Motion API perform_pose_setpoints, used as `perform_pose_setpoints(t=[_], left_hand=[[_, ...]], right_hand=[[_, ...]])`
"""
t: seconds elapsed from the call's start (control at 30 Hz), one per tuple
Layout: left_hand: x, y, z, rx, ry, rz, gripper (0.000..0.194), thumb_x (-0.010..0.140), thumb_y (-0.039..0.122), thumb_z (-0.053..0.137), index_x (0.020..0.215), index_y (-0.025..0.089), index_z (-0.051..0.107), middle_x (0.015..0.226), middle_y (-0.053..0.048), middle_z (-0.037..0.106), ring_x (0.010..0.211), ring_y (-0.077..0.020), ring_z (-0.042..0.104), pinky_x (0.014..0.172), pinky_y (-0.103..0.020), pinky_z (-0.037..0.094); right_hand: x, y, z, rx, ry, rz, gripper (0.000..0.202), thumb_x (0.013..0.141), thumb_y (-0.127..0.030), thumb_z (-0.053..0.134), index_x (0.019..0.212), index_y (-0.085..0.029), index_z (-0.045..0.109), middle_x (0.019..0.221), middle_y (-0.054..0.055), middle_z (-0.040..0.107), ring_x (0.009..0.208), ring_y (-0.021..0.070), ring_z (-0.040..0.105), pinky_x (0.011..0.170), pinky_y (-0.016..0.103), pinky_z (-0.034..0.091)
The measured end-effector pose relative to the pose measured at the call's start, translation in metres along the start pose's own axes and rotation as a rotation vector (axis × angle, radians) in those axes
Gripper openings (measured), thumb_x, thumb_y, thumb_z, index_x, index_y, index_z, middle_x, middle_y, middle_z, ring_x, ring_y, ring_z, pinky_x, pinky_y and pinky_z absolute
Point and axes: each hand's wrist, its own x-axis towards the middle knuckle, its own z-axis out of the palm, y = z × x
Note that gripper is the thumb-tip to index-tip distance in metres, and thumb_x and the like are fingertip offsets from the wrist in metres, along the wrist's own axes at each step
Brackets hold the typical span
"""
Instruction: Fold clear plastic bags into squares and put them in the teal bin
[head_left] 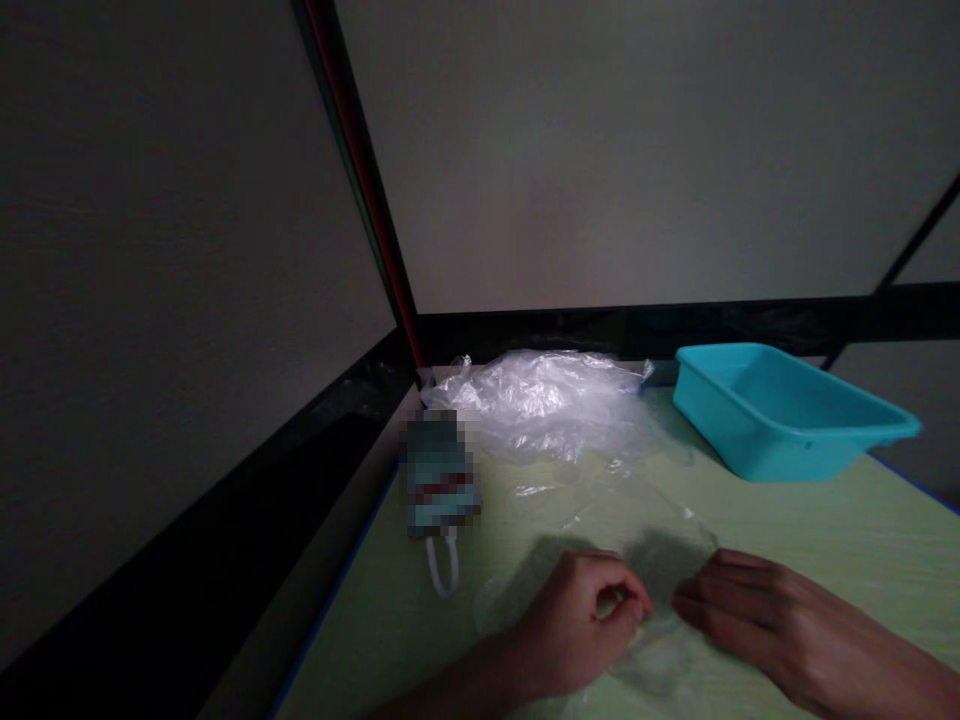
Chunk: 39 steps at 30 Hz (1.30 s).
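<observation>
Clear film (660,658) at two hands (574,622); one plastic heap (544,395), one tub (731,425).

Watching remotely, I take this for a small work corner, perhaps in a workshop, though I cannot tell which kind. Plain, dark-framed panels (645,150) meet in a corner toward eleven o'clock and wall in a blue-edged green table (810,530), where clear plastic film (540,395) lies heaped at twelve and a turquoise tub (720,425) sits at two.
</observation>
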Motion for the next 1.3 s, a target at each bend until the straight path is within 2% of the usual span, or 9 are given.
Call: perform_pose_setpoints(t=[0.23,0.47,0.6,0.73,0.9,1.0,1.1,1.17,1.3], left_hand=[[0.0,0.001,-0.001,-0.004,0.002,-0.01,0.021,0.067,0.0,0.051,0.068,0.015,0.066,0.064,0.001,0.061,0.063,-0.0108,0.053,0.058,-0.019,0.038],[0.0,0.0,0.001,0.004,0.005,-0.005,0.021,0.066,-0.001,0.051,0.068,0.013,0.066,0.063,0.0,0.06,0.062,-0.0106,0.053,0.056,-0.018,0.036],[0.0,0.001,-0.001,0.0,0.005,-0.005,0.021,0.065,-0.002,0.051,0.069,0.012,0.066,0.063,0.0,0.06,0.063,-0.011,0.052,0.057,-0.018,0.036],[-0.001,0.002,-0.002,-0.013,-0.003,-0.002,0.021,0.066,-0.002,0.049,0.069,0.012,0.065,0.065,-0.001,0.06,0.065,-0.0116,0.054,0.057,-0.018,0.037],[0.0,0.0,-0.001,0.009,-0.007,-0.019,0.016,0.068,0.003,0.051,0.067,0.013,0.063,0.064,0.001,0.057,0.064,-0.0114,0.052,0.058,-0.019,0.036],[0.0,-0.001,-0.002,0.006,-0.015,-0.01,0.014,0.07,0.005,0.051,0.068,0.013,0.063,0.065,0.0,0.059,0.066,-0.0124,0.053,0.061,-0.02,0.038],[0.001,0.001,-0.003,0.008,-0.032,-0.002,0.013,0.073,0.009,0.051,0.07,0.011,0.064,0.067,-0.003,0.061,0.067,-0.0139,0.054,0.063,-0.022,0.039],[0.001,0.003,-0.004,0.009,-0.036,-0.005,0.014,0.073,0.009,0.05,0.07,0.009,0.064,0.068,-0.004,0.062,0.067,-0.0147,0.055,0.063,-0.022,0.039],[0.001,0.004,-0.005,-0.01,-0.046,-0.006,0.016,0.071,0.005,0.048,0.069,0.01,0.064,0.067,-0.003,0.062,0.067,-0.0142,0.055,0.062,-0.021,0.039]], right_hand=[[-0.001,0.002,0.002,-0.003,0.0,0.01,0.032,0.093,-0.017,0.03,0.092,-0.019,0.062,0.073,0.005,0.064,0.07,0.0169,0.058,0.064,0.031,0.046],[-0.001,0.001,0.007,-0.017,-0.046,0.028,0.039,0.095,-0.02,0.023,0.076,-0.017,0.057,0.067,0.005,0.06,0.062,0.0163,0.055,0.056,0.031,0.04],[0.0,0.0,0.012,-0.067,-0.046,0.033,0.04,0.095,-0.029,0.025,0.073,-0.017,0.057,0.062,0.004,0.058,0.056,0.0168,0.054,0.053,0.032,0.039],[0.002,0.0,0.011,-0.052,-0.026,0.041,0.047,0.095,-0.029,0.021,0.069,-0.017,0.058,0.057,0.004,0.056,0.054,0.0165,0.053,0.052,0.031,0.039],[0.001,0.0,0.002,0.1,0.088,0.088,0.039,0.094,-0.028,0.026,0.079,-0.017,0.061,0.064,0.006,0.061,0.063,0.0161,0.057,0.062,0.031,0.043],[-0.001,-0.003,-0.006,0.319,0.066,0.134,0.035,0.093,-0.034,0.032,0.082,-0.018,0.061,0.069,0.005,0.064,0.074,0.018,0.058,0.069,0.031,0.044],[-0.002,-0.004,-0.012,0.61,0.043,0.193,0.042,0.092,-0.042,0.03,0.078,-0.017,0.061,0.07,0.005,0.063,0.073,0.0167,0.058,0.064,0.029,0.044],[-0.001,-0.004,-0.012,0.724,0.062,0.224,0.045,0.091,-0.044,0.03,0.075,-0.017,0.062,0.068,0.005,0.062,0.068,0.0153,0.057,0.06,0.027,0.043],[0.002,-0.005,-0.006,0.658,0.016,0.224,0.033,0.09,-0.038,0.037,0.081,-0.016,0.061,0.07,0.006,0.06,0.07,0.0162,0.056,0.062,0.029,0.043]])
